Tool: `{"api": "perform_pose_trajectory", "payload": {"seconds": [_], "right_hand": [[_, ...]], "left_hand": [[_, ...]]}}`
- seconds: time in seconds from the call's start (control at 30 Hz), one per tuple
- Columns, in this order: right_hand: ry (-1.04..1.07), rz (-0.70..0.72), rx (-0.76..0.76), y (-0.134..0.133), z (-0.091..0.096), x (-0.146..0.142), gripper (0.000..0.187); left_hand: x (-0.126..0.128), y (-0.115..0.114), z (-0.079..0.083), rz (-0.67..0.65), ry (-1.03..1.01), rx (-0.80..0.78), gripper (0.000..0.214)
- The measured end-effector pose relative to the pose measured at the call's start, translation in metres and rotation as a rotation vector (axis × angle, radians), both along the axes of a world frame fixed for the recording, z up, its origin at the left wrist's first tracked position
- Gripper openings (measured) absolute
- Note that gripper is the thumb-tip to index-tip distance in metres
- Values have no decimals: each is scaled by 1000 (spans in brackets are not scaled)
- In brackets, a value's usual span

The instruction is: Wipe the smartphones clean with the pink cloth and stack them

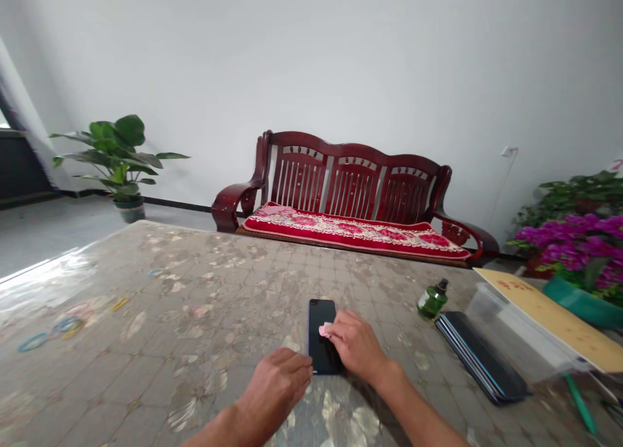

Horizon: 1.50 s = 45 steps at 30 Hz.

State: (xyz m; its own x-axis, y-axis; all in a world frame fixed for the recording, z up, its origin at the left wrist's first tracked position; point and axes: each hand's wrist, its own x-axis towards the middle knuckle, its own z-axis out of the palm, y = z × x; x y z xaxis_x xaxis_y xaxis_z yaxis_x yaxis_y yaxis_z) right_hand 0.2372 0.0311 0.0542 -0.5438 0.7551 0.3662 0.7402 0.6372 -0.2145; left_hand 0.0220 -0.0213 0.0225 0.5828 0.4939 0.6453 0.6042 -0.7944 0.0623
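A dark smartphone (321, 356) lies flat on the patterned tablecloth, screen up, its long side pointing away from me. My left hand (283, 381) is closed at the phone's lower left edge, fingertips gripping that corner. Pinched in my right hand (357, 343) is a small pink cloth (324, 329), pressed against the middle of the screen. The right hand covers part of the phone's right side. How the cloth is folded under the fingers is hidden.
To the right stand a green pump bottle (432, 299), a stack of dark phones (481, 356) and a clear plastic box (516, 333) with a yellowish board on top. Several coloured bands (65, 326) lie at the left. A wooden bench (350, 194) stands beyond the table.
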Motion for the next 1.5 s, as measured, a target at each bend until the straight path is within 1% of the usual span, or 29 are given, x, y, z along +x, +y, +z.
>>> {"api": "perform_pose_trajectory", "payload": {"seconds": [0.07,0.13,0.2,0.3,0.37,0.4,0.5,0.57,0.63,0.73,0.8,0.87,0.97,1.03,1.13,1.17,1.23,1.3,1.4,1.5], "right_hand": [[-11,80,-7,-13,-1,2,20],[-18,122,-12,-21,0,3,19],[-22,99,4,-19,0,2,19],[-22,-7,36,-10,0,-2,19],[-24,-34,41,-8,0,-7,19],[-29,-17,36,-9,0,-9,19],[-54,124,-1,-19,0,-12,17],[-66,183,-15,-21,0,-12,17],[-60,135,7,-16,-1,-13,18],[-13,-47,65,-1,-4,-16,18],[20,-94,82,5,-5,-18,18],[26,-33,78,5,-6,-19,18],[11,131,53,-3,-8,-16,18],[32,181,56,-6,-9,-11,18],[95,152,99,-6,-12,-2,21],[106,138,115,-5,-13,1,22],[103,127,139,-3,-13,4,23],[82,123,162,-2,-12,6,23],[59,113,181,-4,-10,6,21],[43,110,178,-6,-10,6,20]], "left_hand": [[1,-1,1,19,3,-17,22],[2,-2,1,34,15,-24,20],[2,-2,0,47,23,-25,19],[2,0,-2,60,21,-19,22],[2,1,-3,60,20,-19,25],[1,2,-3,60,20,-21,26],[1,3,-4,70,24,-19,30],[1,3,-4,79,27,-19,32],[2,4,-4,82,23,-32,32],[2,4,-4,78,2,-62,29],[2,5,-4,72,-14,-77,28],[2,5,-4,65,-28,-102,26],[2,3,-1,67,-46,-182,21],[1,2,4,108,-80,-275,18],[-5,5,16,247,-191,-432,16],[-8,9,21,297,-231,-466,17],[-13,21,34,334,-222,-478,17],[-15,39,49,286,-96,-475,18],[-9,68,69,127,168,-424,47],[6,91,80,-44,414,-436,70]]}}
